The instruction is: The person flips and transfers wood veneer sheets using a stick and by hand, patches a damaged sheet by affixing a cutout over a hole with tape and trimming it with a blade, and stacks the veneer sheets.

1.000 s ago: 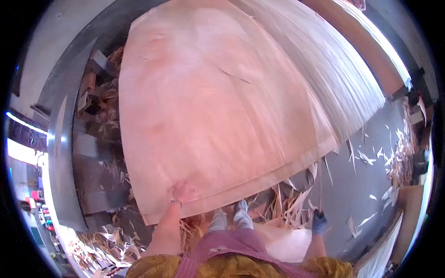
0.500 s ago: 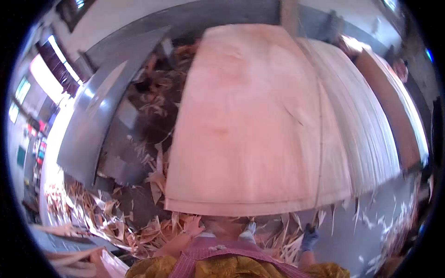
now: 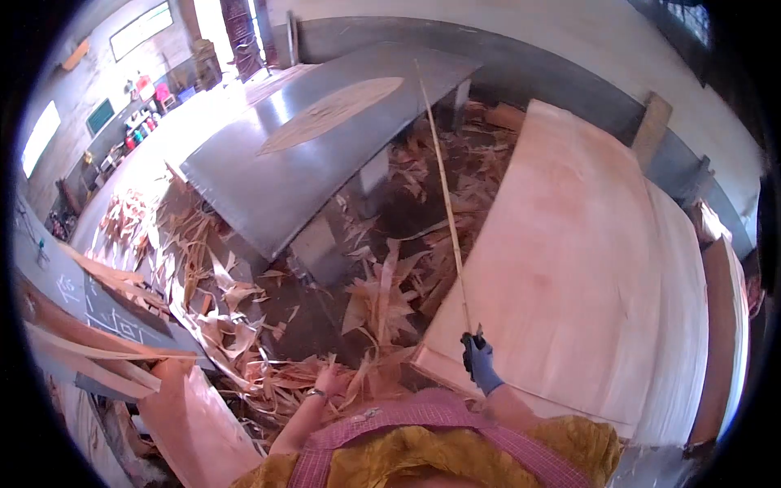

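Note:
A long thin stick [image 3: 446, 191] rises from my gloved right hand [image 3: 482, 363], whose fingers are wrapped round its dark lower end. That hand is over the near left edge of a wide stack of pale veneer sheets [image 3: 569, 268]. My bare left hand [image 3: 332, 379], with a band at the wrist, is low in front of my body over torn veneer scraps [image 3: 382, 297]. Its fingers look spread, and nothing shows in them. The stick's far end reaches over a grey metal-topped table [image 3: 244, 179] with one oval veneer piece [image 3: 333, 114] on it.
Veneer strips and scraps [image 3: 232, 301] cover much of the floor. Boards [image 3: 187, 415] lean at the lower left beside a grey panel with chalk marks [image 3: 81, 297]. Another stack [image 3: 720, 325] stands at the far right. Shelved items line the far left wall.
The view has swung left toward the metal table. My left hand has come off the veneer stack. My right hand has moved up and across with the stick, now clear over the scraps.

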### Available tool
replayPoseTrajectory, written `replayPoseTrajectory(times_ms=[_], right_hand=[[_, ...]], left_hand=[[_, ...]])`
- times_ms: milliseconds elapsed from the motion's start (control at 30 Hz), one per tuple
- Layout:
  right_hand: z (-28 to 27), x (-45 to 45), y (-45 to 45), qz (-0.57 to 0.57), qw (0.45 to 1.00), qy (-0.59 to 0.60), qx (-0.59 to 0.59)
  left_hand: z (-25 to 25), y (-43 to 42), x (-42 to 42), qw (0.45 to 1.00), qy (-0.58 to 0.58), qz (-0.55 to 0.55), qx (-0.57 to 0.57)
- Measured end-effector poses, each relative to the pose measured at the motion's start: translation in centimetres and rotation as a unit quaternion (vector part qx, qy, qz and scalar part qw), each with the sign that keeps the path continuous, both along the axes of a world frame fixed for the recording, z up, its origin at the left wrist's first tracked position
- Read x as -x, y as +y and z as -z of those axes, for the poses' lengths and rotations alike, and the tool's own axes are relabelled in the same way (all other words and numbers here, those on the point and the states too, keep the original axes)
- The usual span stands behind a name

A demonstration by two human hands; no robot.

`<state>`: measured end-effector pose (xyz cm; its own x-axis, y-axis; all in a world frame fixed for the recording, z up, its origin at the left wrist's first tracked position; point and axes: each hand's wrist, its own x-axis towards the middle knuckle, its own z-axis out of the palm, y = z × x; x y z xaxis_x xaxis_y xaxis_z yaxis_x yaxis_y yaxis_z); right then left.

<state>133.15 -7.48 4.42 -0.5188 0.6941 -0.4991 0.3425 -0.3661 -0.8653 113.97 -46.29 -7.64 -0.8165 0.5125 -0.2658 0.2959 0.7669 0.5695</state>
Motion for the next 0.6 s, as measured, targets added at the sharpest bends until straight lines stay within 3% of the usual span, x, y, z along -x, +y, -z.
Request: replayPoseTrajectory(times_ms=[100,200,300,333,367,400,533,567,600], right_hand=[[-0.6,8.0,-2.8,-0.046,0.996,0.034,0.066],[1.2,16.1,-6.1,-0.075,0.985,0.09,0.127],[-2.2,24.9,-10.0,-0.12,0.974,0.101,0.165],[-1.8,28.0,-10.7,-0.116,0.972,0.105,0.176],[-1.1,31.4,-11.5,-0.112,0.97,0.109,0.187],[-0.2,35.0,-12.3,-0.107,0.967,0.116,0.201],[3.7,49.3,-15.5,-0.139,0.962,0.162,0.172],[4.2,53.0,-16.8,-0.17,0.973,0.137,0.071],[4.8,56.6,-18.5,-0.188,0.966,0.152,0.096]], left_hand=[[0.1,-7.5,2.9,0.99,-0.037,-0.136,0.0],[-0.8,-12.2,4.1,0.98,-0.075,-0.183,0.016],[-1.0,-14.2,7.5,0.96,-0.134,-0.237,-0.063],[0.1,-14.7,9.3,0.949,-0.144,-0.268,-0.087],[6.5,-16.5,12.6,0.951,-0.134,-0.236,-0.15],[6.3,-16.8,15.9,0.949,-0.116,-0.244,-0.161],[-0.3,-11.4,32.8,0.951,-0.059,-0.219,-0.208],[-3.4,-9.4,36.9,0.937,-0.117,-0.208,-0.255],[-7.5,-7.0,40.7,0.918,-0.176,-0.196,-0.296]])
